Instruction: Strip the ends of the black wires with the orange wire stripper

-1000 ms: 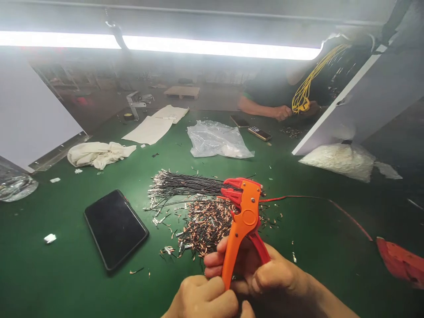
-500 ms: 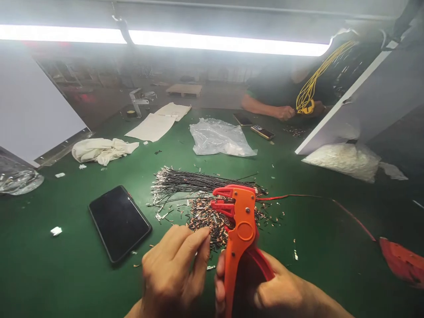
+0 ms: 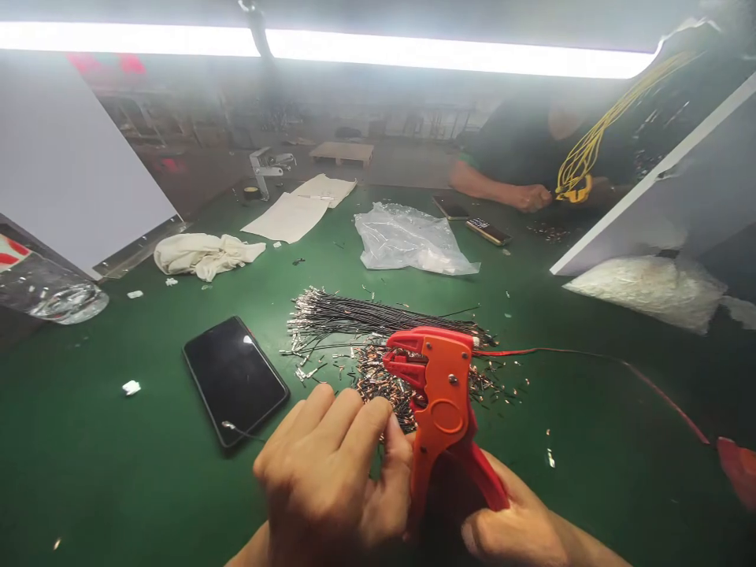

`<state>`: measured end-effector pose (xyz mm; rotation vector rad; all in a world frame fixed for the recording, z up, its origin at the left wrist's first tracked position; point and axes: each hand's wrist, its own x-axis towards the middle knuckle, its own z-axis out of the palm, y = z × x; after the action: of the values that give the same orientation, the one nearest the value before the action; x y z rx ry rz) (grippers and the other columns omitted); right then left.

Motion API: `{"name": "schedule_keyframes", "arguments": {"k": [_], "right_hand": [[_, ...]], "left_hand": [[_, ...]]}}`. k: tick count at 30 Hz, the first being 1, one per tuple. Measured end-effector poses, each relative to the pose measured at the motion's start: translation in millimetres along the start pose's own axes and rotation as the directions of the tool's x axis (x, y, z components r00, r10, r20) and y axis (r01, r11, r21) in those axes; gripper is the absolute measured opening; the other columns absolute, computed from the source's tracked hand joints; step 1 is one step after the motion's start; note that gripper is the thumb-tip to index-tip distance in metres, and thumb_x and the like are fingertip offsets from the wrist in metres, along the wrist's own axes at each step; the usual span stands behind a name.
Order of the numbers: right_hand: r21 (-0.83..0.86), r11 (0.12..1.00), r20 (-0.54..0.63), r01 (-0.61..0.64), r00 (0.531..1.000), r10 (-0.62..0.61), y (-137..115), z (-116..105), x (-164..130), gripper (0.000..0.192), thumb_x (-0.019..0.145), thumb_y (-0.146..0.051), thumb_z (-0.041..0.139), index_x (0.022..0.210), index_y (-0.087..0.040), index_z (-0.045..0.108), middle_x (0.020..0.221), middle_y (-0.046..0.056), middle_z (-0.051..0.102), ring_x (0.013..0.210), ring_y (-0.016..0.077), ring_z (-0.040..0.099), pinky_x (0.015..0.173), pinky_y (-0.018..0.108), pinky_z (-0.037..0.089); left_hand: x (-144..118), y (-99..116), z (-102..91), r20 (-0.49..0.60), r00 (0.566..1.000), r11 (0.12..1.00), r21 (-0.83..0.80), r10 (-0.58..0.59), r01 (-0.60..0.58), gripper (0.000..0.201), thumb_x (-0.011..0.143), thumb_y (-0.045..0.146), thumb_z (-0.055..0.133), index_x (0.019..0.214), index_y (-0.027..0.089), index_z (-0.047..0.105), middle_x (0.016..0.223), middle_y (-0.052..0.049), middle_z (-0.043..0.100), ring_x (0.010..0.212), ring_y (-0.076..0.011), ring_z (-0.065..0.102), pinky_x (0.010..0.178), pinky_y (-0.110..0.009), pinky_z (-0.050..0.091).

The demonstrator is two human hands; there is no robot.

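- Close to the camera, the right hand (image 3: 520,528) grips the handles of an orange and red wire stripper (image 3: 440,402), fingers clamped around them; the tool stands upright with its head pointing away from the person.
- The left hand (image 3: 331,480) sits just beside the stripper's left side, fingers (image 3: 354,417) curled loosely together with tips near the tool's head; whether they pinch anything cannot be told.
- Directly behind the tool lies a heap of short cut wire pieces (image 3: 383,382) with copper ends, and beyond that a bundle of black wires (image 3: 378,315) with metal terminals, laid flat.
- A thin red wire (image 3: 591,358) runs from the stripper's head off to the right.
- A dark phone (image 3: 235,380) lies face up to the left of the hands, near the left hand.
- Farther back are a crumpled clear plastic bag (image 3: 410,240), a white cloth (image 3: 204,253) and sheets of white paper (image 3: 301,209).
- A bag of white parts (image 3: 646,287) lies at the right, under a slanted white panel (image 3: 679,165).
- Across the green worktop (image 3: 88,457), another person's hand (image 3: 531,197) holds yellow wires (image 3: 582,161), with two phones (image 3: 472,220) near it.
- A long strip light (image 3: 413,55) glows overhead; the room behind is hazy.
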<state>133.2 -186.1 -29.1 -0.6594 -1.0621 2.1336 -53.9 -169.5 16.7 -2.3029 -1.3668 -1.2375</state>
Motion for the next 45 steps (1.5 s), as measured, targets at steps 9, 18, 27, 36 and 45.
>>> {"name": "schedule_keyframes", "arguments": {"k": [9, 18, 27, 36, 45], "right_hand": [[-0.048, 0.999, 0.068, -0.024, 0.997, 0.028, -18, 12, 3, 0.036, 0.077, -0.034, 0.070, 0.108, -0.017, 0.068, 0.093, 0.006, 0.065, 0.094, 0.0252, 0.059, 0.086, 0.038, 0.048], [0.007, 0.999, 0.041, 0.034, 0.999, -0.034, -4, 3, 0, 0.031, 0.087, -0.044, 0.066, 0.105, -0.019, 0.063, 0.089, 0.004, 0.052, 0.082, 0.0179, 0.049, 0.075, 0.030, 0.041], [0.095, 0.995, 0.060, 0.017, 0.998, -0.023, 11, 6, 5, 0.037, 0.089, -0.054, 0.060, 0.084, -0.017, 0.053, 0.073, -0.001, 0.043, 0.060, 0.0100, 0.038, 0.058, 0.023, 0.033], [0.082, 0.995, -0.102, -0.055, 0.993, 0.063, 31, -3, 2, 0.048, 0.080, -0.066, 0.066, 0.092, -0.020, 0.055, 0.059, -0.005, 0.045, 0.043, 0.0081, 0.039, 0.050, 0.026, 0.042], [0.029, 0.999, -0.133, -0.015, 0.991, 0.019, 29, -5, 1, 0.050, 0.081, -0.069, 0.064, 0.078, -0.020, 0.053, 0.049, -0.006, 0.044, 0.039, 0.0075, 0.038, 0.043, 0.022, 0.039]], "left_hand": [[-1, 7, 9.7, -0.017, 0.996, 0.978, -0.195, -0.083, 0.078, 0.014, 0.080, 0.005, 0.057, 0.073, 0.017, 0.057, 0.059, 0.003, 0.043, 0.057, -0.0125, 0.035, 0.054, -0.029, 0.028], [-4, 10, 13.2, -0.009, 0.997, 0.981, -0.179, -0.072, 0.070, 0.014, 0.081, 0.006, 0.055, 0.074, 0.018, 0.056, 0.059, 0.002, 0.049, 0.055, -0.0123, 0.038, 0.052, -0.028, 0.028], [-6, 10, 14.3, -0.011, 0.999, 0.981, -0.187, -0.052, 0.049, 0.013, 0.080, 0.005, 0.056, 0.074, 0.017, 0.058, 0.059, 0.002, 0.052, 0.055, -0.0125, 0.040, 0.052, -0.028, 0.032], [-1, 8, 10.5, 0.048, 0.999, 0.993, -0.120, -0.003, 0.009, 0.013, 0.081, 0.005, 0.058, 0.075, 0.017, 0.059, 0.058, 0.001, 0.057, 0.053, -0.0128, 0.045, 0.051, -0.026, 0.037], [-5, 6, 14.2, 0.062, 0.998, 0.989, -0.147, -0.008, 0.017, 0.012, 0.083, 0.005, 0.058, 0.084, 0.017, 0.059, 0.062, 0.002, 0.057, 0.054, -0.0123, 0.047, 0.052, -0.025, 0.037]]}}
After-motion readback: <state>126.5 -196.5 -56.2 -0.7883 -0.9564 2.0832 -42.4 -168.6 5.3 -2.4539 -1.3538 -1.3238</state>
